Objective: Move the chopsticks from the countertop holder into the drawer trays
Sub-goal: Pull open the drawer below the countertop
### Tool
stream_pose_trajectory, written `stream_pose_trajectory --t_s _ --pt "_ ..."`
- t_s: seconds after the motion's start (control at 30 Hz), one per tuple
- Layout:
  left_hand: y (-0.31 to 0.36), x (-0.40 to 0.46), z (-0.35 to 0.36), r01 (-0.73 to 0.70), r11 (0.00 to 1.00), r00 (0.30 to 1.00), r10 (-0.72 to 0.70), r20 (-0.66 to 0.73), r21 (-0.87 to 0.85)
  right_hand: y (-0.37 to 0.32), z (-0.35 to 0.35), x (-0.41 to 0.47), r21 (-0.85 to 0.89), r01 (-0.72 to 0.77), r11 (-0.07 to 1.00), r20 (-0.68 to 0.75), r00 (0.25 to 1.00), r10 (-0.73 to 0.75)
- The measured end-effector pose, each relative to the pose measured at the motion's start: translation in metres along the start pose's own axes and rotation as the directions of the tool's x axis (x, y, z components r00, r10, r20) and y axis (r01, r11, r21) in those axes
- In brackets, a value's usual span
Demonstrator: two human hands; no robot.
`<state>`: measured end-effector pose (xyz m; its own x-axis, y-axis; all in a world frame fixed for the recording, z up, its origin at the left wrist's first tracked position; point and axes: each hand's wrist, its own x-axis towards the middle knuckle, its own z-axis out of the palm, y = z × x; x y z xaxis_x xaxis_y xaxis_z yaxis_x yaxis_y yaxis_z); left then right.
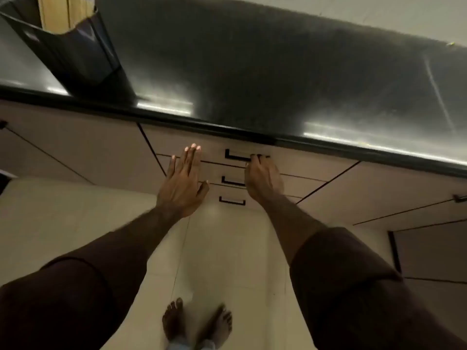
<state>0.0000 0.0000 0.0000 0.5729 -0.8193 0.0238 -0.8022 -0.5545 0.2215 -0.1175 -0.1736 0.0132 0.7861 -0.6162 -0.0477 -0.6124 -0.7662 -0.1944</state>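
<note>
A stack of three beige drawers sits under the dark countertop (252,72), all closed. My right hand (262,178) has its fingers curled over the black handle (237,155) of the top drawer (212,149). My left hand (184,180) is flat, fingers straight and together, resting against the drawer fronts to the left of the handles. A dark holder (75,51) stands on the countertop at the far left, with pale wooden pieces (58,13) sticking out of its top. No single chopstick can be made out.
Below the top handle are the second (233,181) and third (232,201) drawer handles. Beige cabinet doors flank the drawers on both sides. The floor is pale tile (227,261), and my bare feet (197,322) stand on it in front of the drawers.
</note>
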Motion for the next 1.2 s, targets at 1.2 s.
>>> stream_pose_trajectory --t_s 1.2 --pt "-0.012 -0.154 0.005 -0.114 0.992 0.993 0.111 -0.047 -0.061 -0.045 0.069 -0.175 -0.004 -0.236 0.972 0.160 0.959 0.234"
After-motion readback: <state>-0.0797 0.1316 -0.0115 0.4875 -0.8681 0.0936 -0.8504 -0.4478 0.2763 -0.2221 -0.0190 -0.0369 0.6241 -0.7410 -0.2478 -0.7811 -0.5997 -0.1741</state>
